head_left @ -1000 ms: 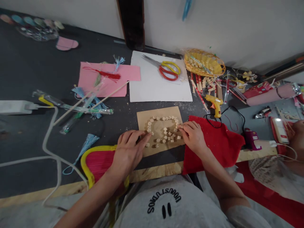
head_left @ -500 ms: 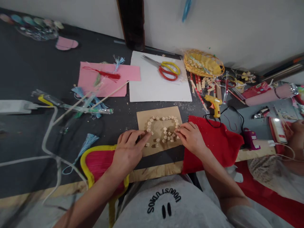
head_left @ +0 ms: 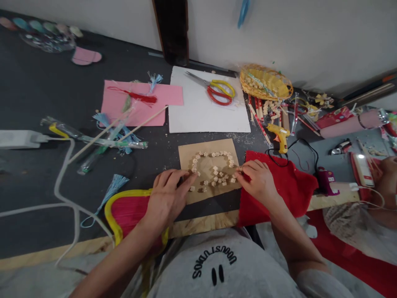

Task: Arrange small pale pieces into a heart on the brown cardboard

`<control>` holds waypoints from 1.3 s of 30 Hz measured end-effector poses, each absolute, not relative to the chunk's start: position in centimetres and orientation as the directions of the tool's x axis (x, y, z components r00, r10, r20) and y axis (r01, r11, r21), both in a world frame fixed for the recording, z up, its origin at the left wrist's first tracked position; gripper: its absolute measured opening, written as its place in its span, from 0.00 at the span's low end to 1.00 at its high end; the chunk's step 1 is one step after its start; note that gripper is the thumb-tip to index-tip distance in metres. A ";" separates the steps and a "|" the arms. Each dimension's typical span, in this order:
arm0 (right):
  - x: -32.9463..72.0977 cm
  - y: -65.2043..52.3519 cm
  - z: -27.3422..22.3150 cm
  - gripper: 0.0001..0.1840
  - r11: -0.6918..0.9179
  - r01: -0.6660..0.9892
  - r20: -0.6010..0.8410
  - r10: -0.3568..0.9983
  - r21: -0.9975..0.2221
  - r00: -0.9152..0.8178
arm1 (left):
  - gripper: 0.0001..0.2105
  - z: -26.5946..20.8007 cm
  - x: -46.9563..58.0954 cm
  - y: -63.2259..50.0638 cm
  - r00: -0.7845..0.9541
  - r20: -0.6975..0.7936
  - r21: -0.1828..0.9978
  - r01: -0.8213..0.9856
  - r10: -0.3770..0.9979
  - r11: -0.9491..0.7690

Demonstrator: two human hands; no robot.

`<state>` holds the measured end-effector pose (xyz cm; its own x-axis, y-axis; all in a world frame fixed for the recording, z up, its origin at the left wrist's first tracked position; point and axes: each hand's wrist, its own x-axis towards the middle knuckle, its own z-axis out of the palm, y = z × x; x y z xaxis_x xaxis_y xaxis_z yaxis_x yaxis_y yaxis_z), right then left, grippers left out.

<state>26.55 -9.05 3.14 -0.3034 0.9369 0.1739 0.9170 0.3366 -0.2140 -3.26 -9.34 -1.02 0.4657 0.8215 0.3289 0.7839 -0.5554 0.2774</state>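
Note:
Small cream, knobbly bead-like pieces (head_left: 230, 159) form a broken loop on a brown cardboard sheet (head_left: 211, 147). A loose cluster of similar pieces (head_left: 221, 179) lies inside the loop. My left hand (head_left: 170, 190) rests at the sheet's left edge, thumb and forefinger closed in at a cream piece (head_left: 198, 174) on the loop's left side. My right hand (head_left: 256, 180) is at the sheet's right edge over a red cloth (head_left: 285, 190). Its thumb and fingers are pinched together; what lies between them is too small to make out.
Scissors (head_left: 217, 89) lie on a white board (head_left: 204, 120) behind the sheet. A yellow glue gun (head_left: 281, 136) and wicker basket (head_left: 266, 82) are at right. Tassels (head_left: 113, 188), sticks and a white cable (head_left: 63, 165) lie left. Another person's hand (head_left: 389, 167) shows far right.
My right hand has moved slightly right, away from the loop's right side, uncovering pieces there. My left hand has stayed in nearly the same place.

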 end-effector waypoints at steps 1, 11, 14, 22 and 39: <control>26.6 -9.0 3.0 0.06 0.326 0.919 0.179 0.940 -0.220 -0.290 | 0.25 -1.0 -3.2 -9.4 0.467 0.329 0.276 0.783 0.820 -0.557; 25.8 -8.0 0.9 0.06 0.291 0.939 0.171 0.950 -0.184 -0.261 | 0.25 -1.0 -3.1 -9.5 0.455 0.325 0.289 0.787 0.829 -0.545; 25.8 -7.8 1.0 0.05 0.303 0.933 0.186 0.945 -0.193 -0.269 | 0.24 -0.9 -3.1 -9.5 0.458 0.334 0.279 0.787 0.824 -0.550; 25.7 -7.9 1.2 0.05 0.338 0.916 0.174 0.936 -0.216 -0.305 | 0.24 -0.8 -3.1 -9.4 0.471 0.341 0.267 0.781 0.813 -0.564; 25.8 -7.6 1.4 0.08 0.369 0.882 0.096 0.929 -0.294 -0.357 | 0.26 -0.9 -3.2 -9.4 0.467 0.325 0.284 0.781 0.822 -0.556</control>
